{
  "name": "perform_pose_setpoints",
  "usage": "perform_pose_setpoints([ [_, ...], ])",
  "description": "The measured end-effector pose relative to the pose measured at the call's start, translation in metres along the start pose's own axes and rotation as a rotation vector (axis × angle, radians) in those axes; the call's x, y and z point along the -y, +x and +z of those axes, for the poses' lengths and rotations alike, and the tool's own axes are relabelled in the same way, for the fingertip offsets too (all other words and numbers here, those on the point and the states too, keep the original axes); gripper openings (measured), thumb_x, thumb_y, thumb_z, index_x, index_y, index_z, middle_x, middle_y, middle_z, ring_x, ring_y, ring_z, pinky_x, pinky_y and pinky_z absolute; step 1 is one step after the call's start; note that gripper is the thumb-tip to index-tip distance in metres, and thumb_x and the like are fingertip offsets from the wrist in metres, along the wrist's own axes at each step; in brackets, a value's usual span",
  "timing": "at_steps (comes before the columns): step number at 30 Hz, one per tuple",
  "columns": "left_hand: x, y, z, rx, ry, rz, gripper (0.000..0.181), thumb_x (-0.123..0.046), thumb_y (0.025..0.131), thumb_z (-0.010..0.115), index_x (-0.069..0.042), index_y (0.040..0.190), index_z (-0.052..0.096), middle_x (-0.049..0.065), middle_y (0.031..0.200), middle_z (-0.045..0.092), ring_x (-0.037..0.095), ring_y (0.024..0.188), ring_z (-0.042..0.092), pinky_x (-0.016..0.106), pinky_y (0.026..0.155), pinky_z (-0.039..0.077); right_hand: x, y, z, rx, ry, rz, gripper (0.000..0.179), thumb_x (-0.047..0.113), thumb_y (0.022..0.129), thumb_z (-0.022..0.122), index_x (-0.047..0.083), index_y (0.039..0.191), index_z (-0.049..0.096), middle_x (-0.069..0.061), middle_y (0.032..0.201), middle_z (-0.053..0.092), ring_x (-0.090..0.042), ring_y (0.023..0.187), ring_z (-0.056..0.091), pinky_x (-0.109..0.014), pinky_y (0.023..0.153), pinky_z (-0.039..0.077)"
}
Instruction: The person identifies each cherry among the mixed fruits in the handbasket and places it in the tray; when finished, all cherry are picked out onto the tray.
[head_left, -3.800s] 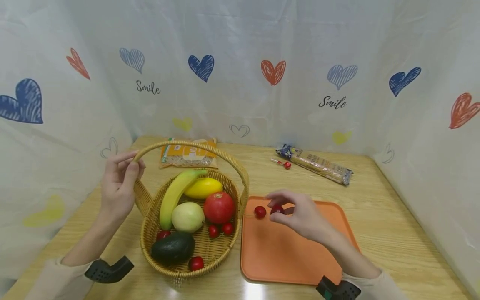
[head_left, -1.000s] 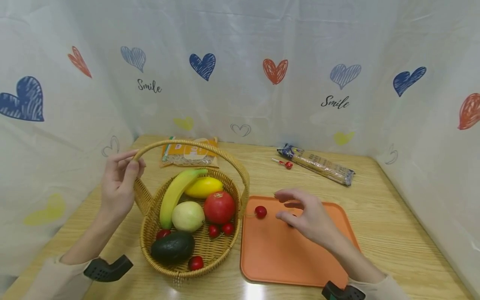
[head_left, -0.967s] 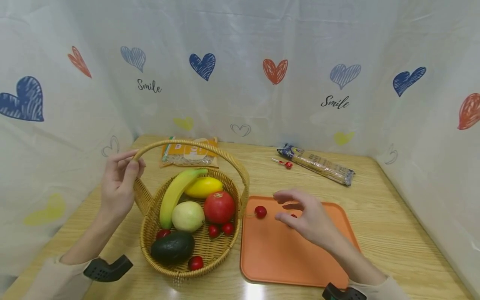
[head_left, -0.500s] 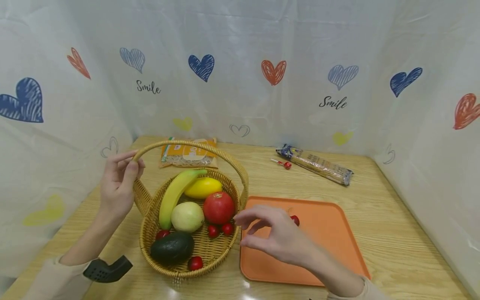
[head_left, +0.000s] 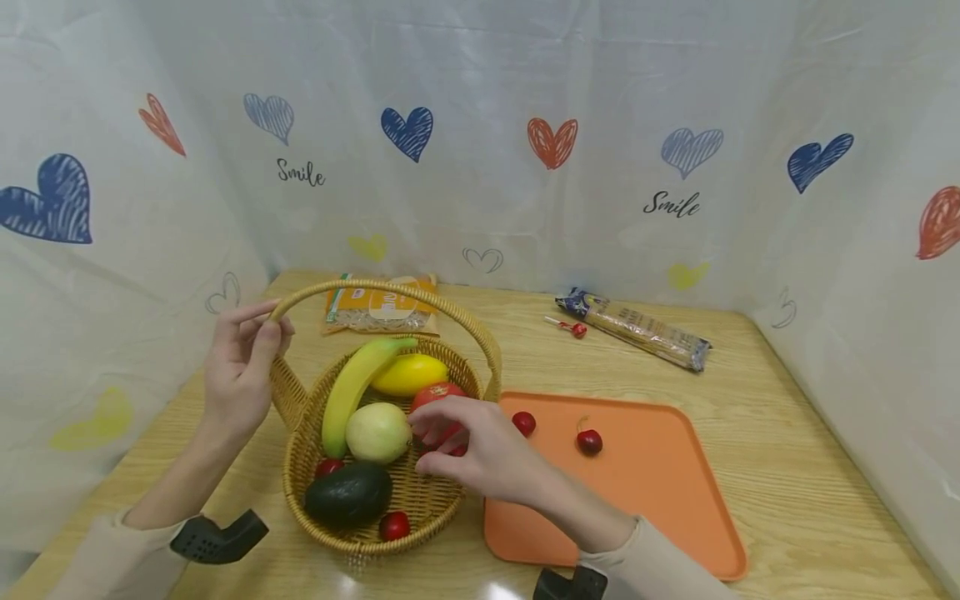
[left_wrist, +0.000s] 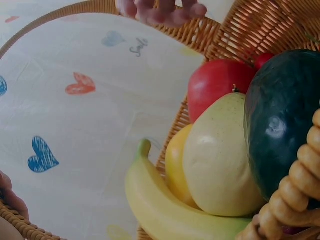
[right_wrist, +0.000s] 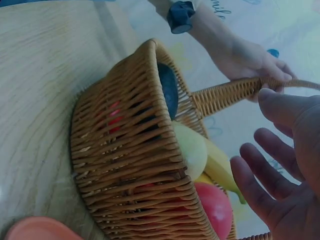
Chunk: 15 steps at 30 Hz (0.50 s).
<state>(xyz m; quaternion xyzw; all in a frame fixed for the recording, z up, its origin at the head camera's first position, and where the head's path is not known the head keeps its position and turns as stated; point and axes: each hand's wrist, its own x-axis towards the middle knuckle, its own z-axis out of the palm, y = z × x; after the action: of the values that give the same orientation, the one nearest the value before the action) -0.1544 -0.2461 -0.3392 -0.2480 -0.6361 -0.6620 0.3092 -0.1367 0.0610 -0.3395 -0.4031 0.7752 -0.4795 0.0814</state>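
My left hand [head_left: 236,379] grips the left side of the handle [head_left: 390,290] on a wicker basket [head_left: 358,547]. Over the basket's right part hovers my right hand [head_left: 487,450], its bent fingers spread apart; the right wrist view shows nothing held in that hand [right_wrist: 287,185]. It partly covers a red pomegranate [head_left: 437,390]. Beside that lie a pale green round fruit [head_left: 378,433], a banana [head_left: 352,396], a yellow oval fruit [head_left: 411,375], a dark green avocado-like fruit [head_left: 348,496] and several cherries [head_left: 394,526]. A stemmed cherry [head_left: 589,442] and another cherry [head_left: 524,423] rest on an orange tray [head_left: 637,508].
Behind the basket lies an orange food packet [head_left: 382,307]. A lollipop [head_left: 573,329] and a long packet of noodle-like sticks [head_left: 637,329] are at the back right of the wooden table [head_left: 780,450]. A white curtain with hearts [head_left: 480,167] surrounds it.
My right hand, which had its fingers round a cherry on the tray, has let it go on the tray and moved left over the basket. My left hand stays on the handle.
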Motion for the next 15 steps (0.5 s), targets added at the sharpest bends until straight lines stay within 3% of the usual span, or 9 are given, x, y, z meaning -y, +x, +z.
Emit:
perform_pose_setpoints([
  [6, 0.000, 0.000, 0.002, -0.002, -0.004, 0.008, 0.022, -0.010, 0.118, 0.053, -0.001, 0.137, 0.060, -0.011, 0.108, 0.070, 0.004, 0.102, 0.064, 0.010, 0.098, 0.052, -0.004, 0.007, 0.003, 0.035, -0.018, 0.130, 0.037, 0.006, 0.099, 0.082, -0.003, 0.134, 0.072, -0.021, 0.125, 0.077, -0.026, 0.104, 0.076, -0.022, 0.088, 0.063],
  [15, 0.001, -0.001, 0.001, -0.008, 0.022, 0.014, 0.022, -0.010, 0.118, 0.052, -0.003, 0.137, 0.060, -0.011, 0.107, 0.071, 0.003, 0.099, 0.063, 0.011, 0.092, 0.050, 0.004, 0.016, 0.017, 0.080, -0.315, 0.251, 0.041, 0.011, 0.092, 0.092, 0.002, 0.129, 0.077, -0.013, 0.125, 0.081, -0.026, 0.110, 0.076, -0.033, 0.097, 0.062],
])
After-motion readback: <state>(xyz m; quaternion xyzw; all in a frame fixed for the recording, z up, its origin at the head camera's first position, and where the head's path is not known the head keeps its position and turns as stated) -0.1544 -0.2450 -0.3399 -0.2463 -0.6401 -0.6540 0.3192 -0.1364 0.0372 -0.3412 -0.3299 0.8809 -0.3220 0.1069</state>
